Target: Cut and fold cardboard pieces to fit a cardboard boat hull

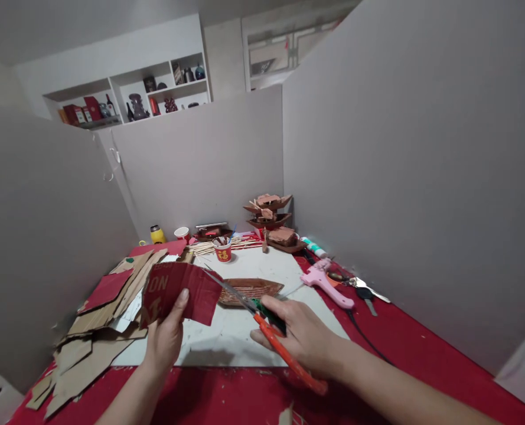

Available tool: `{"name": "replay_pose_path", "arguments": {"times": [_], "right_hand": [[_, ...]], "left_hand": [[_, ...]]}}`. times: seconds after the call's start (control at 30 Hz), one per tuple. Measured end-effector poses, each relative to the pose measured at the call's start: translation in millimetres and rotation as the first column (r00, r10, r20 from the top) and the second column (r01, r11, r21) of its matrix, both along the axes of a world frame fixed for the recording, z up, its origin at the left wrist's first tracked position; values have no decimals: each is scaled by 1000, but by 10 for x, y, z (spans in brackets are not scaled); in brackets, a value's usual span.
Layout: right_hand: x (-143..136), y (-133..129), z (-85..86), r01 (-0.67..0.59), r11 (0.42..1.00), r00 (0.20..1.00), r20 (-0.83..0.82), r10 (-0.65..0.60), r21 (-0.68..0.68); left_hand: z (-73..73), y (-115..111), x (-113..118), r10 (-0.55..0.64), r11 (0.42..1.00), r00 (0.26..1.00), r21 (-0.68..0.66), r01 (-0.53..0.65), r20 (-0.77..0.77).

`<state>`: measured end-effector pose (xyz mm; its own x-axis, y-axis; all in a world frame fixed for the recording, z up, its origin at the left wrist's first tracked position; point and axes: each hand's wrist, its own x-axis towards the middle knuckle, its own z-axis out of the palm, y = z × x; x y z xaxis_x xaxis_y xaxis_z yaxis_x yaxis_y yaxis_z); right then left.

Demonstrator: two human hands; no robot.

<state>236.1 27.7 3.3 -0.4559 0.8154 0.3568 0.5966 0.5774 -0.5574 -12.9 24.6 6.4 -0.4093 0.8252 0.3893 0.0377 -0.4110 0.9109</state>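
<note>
My left hand grips a dark red piece of cardboard with pale printed lettering, thumb on its front. In my right hand is a pair of scissors with orange and green handles. Their blades are apart and reach to the cardboard's upper right edge. Behind the blades, on a white board, lies a brown model boat hull, partly hidden by the scissors and cardboard.
Cardboard scraps are piled at the left. A pink glue gun with a cord and keys lie at the right. Further back stand a red paper cup, thin sticks and stacked model boats. Grey partitions enclose the table.
</note>
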Motion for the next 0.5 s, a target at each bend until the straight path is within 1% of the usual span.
{"name": "replay_pose_path", "arguments": {"times": [0.13, 0.27, 0.37, 0.43, 0.5], "right_hand": [[9, -31, 8, -6, 1000, 1000, -3, 7, 21], [5, -64, -18, -51, 999, 997, -51, 51, 14], [10, -67, -52, -87, 996, 993, -85, 87, -1], [15, -63, -63, -98, 995, 992, -82, 97, -7], [18, -59, -64, -99, 995, 993, -67, 98, -8]], "left_hand": [[-3, -17, 8, -20, 999, 998, -33, 22, 53], [-6, -52, 41, 56, 994, 989, -103, -42, 135], [-8, -50, 53, 94, 993, 982, -83, -82, 161], [4, -44, 53, 74, 996, 982, -63, -64, 171], [25, -43, 48, 33, 998, 982, -55, -23, 186]]}}
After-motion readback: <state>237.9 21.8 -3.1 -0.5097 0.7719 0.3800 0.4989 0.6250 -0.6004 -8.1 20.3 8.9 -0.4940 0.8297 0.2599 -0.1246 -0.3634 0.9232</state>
